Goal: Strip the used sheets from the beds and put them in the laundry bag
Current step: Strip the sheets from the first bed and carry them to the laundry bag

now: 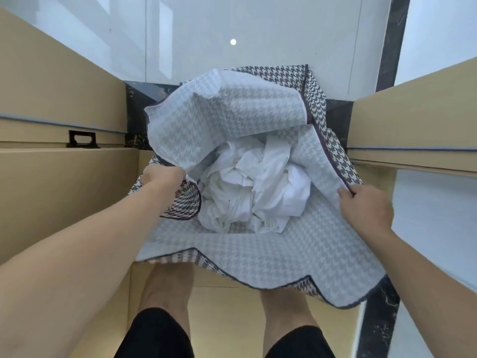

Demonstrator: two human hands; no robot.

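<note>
One laundry bag (258, 249) in houndstooth cloth stands open on the floor between the two hands, its pale lining turned toward the camera. The left hand (162, 177) has its fingers curled round the bag's left rim and grips it; the right hand (366, 205) pinches the dark-edged right rim between curled fingers and thumb. Both hands hold the mouth spread wide. In the hollow between them, slightly nearer the left hand, lies a crumpled heap of white sheets (258, 192); how many separate sheets make up the heap cannot be told.

Beyond the hands, the bag's far wall (222, 117) folds forward and partly overhangs the opening, covering the back edge of the sheets. Below the hands, the near rim (258, 267) sags in a wavy line over the person's two bare feet (167, 285), which stand on a tan floor panel just under the bag.

Outside the left hand are stepped tan wooden panels (59, 182), one bearing a single small black handle (82, 139). Outside the right hand is another tan panel (413, 120) and, below it, a glossy pale floor (433, 228). A dark marble strip (379, 324) runs under the bag's right corner and past the right forearm. Far beyond the bag, one round white light spot (233, 42) shows on the pale glossy surface.
</note>
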